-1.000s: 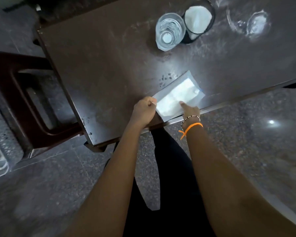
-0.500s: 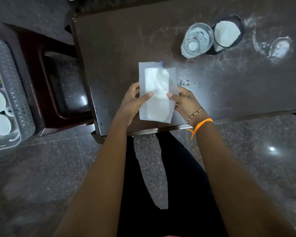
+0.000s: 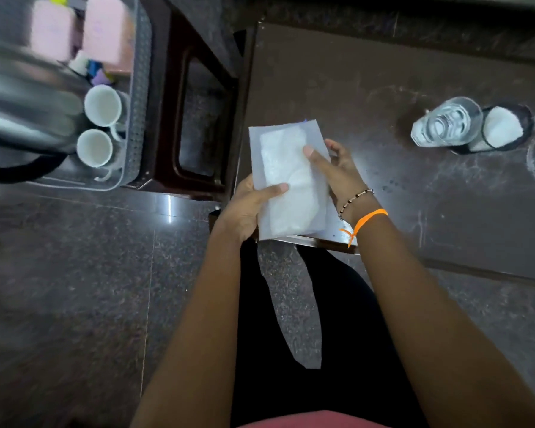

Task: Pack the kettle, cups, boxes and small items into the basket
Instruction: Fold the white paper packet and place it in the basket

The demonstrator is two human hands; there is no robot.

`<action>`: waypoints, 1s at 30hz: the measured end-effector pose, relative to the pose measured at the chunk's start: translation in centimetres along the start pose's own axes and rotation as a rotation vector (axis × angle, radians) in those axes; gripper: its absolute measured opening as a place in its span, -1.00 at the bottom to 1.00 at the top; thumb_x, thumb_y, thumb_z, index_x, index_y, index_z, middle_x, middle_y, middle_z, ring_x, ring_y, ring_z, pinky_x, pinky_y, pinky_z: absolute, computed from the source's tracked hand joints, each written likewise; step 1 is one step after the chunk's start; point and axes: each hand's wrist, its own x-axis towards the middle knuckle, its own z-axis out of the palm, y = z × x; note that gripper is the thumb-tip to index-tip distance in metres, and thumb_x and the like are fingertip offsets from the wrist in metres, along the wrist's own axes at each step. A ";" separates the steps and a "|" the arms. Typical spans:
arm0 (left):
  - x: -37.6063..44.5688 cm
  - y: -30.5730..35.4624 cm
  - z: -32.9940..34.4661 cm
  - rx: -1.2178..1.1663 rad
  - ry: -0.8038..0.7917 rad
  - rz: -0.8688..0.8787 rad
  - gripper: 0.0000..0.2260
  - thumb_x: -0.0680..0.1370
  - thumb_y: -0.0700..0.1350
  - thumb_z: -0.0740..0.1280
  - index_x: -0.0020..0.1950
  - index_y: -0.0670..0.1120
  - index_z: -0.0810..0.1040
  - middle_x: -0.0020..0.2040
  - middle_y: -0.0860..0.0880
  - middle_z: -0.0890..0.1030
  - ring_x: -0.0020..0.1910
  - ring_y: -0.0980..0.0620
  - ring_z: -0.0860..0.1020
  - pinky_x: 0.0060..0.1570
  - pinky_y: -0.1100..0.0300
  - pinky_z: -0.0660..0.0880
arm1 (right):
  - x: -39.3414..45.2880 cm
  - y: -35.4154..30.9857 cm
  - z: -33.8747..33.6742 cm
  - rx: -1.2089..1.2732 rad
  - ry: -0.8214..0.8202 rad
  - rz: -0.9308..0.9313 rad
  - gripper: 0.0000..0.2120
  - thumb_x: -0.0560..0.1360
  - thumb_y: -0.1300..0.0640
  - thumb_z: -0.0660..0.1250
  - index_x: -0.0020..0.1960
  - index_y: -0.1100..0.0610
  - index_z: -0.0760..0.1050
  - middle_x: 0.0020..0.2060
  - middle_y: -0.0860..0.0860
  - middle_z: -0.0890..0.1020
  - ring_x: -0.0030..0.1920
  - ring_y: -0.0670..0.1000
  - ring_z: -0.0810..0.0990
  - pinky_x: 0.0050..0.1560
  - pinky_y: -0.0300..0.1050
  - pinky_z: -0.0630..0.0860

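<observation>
A white plastic packet (image 3: 286,168) is held upright over the near left corner of the dark table (image 3: 399,75). My left hand (image 3: 247,208) grips its lower left edge with the thumb across the front. My right hand (image 3: 334,168) holds its right side, thumb pressed on the front. At the left, a grey perforated basket (image 3: 138,97) sits on a dark stool (image 3: 198,118). Inside it are a steel kettle (image 3: 22,106), two white cups (image 3: 101,105) (image 3: 94,147) and two pink boxes (image 3: 105,32), with small coloured items between them.
On the table to the right stand a clear glass (image 3: 445,122) and a dark cup with white contents (image 3: 504,128), touching each other. White smears mark the tabletop near them. Polished dark granite floor (image 3: 74,288) lies below and to the left.
The packet was lifted off the table edge and turned upright in both hands. The view has swung left, so the basket with kettle and cups has come into sight.
</observation>
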 end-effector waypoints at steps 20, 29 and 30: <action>-3.0 9.8 -15.1 -0.249 0.269 0.374 -0.48 0.41 -0.44 0.35 0.33 -0.17 0.34 0.25 -0.13 0.54 0.19 -0.10 0.54 0.09 -0.04 0.57 | -1.2 -3.6 18.9 -0.153 -0.232 0.035 -0.59 0.43 0.48 0.27 0.00 0.03 0.23 -0.21 0.02 0.53 -0.20 -0.02 0.53 -0.23 -0.20 0.59; -0.8 15.4 -17.8 -0.344 0.157 0.404 -0.61 0.42 -0.38 0.37 0.17 -0.08 0.44 0.12 -0.07 0.58 0.15 -0.04 0.54 0.28 -0.04 0.43 | 2.3 -9.8 25.4 -0.146 -0.109 -0.317 -0.72 0.47 0.46 0.22 -0.14 0.08 0.42 -0.25 0.03 0.56 -0.37 -0.14 0.53 -0.36 -0.36 0.52; -0.7 15.6 -18.0 -0.308 0.179 0.388 -0.63 0.42 -0.36 0.37 0.16 -0.07 0.44 0.07 -0.05 0.58 0.12 -0.02 0.54 0.30 -0.04 0.41 | 3.1 -10.8 26.0 -0.178 -0.092 -0.358 -0.72 0.47 0.46 0.22 -0.14 0.07 0.42 -0.25 0.03 0.56 -0.40 -0.16 0.51 -0.37 -0.36 0.50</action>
